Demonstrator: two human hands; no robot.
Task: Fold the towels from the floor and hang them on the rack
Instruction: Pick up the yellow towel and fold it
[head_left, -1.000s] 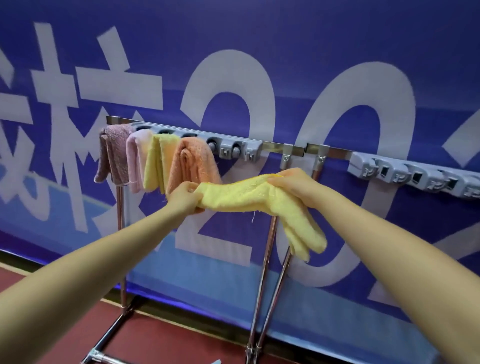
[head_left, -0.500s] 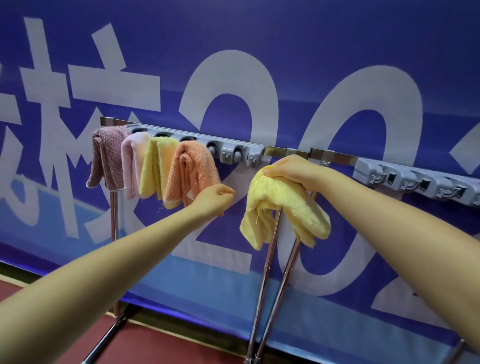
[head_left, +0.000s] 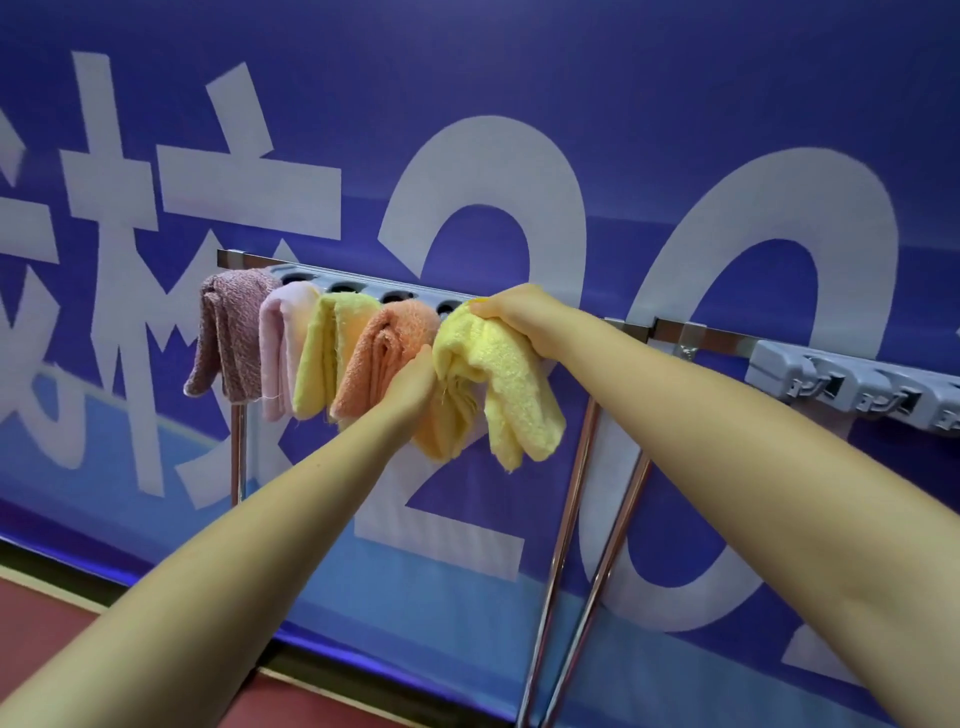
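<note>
The yellow towel (head_left: 493, 364) was held pinched at the rack (head_left: 696, 338) by the right hand (head_left: 511, 312), steadied below by the left hand (head_left: 413, 382) — slippage was judged possible if released unseated.

The right hand (head_left: 511, 317) covers the top of the yellow towel (head_left: 498, 374), so whether the cloth already sits in a slot of the rack (head_left: 701, 335) cannot be told. The left hand's (head_left: 413, 387) fingertips are buried between the orange towel (head_left: 389, 348) and the yellow one, their grip unclear. The rack's grey holder (head_left: 852, 382) runs off the right edge, and its metal legs (head_left: 566, 545) are cut at the bottom. The banner's (head_left: 519, 78) white characters are cropped on the left.
</note>
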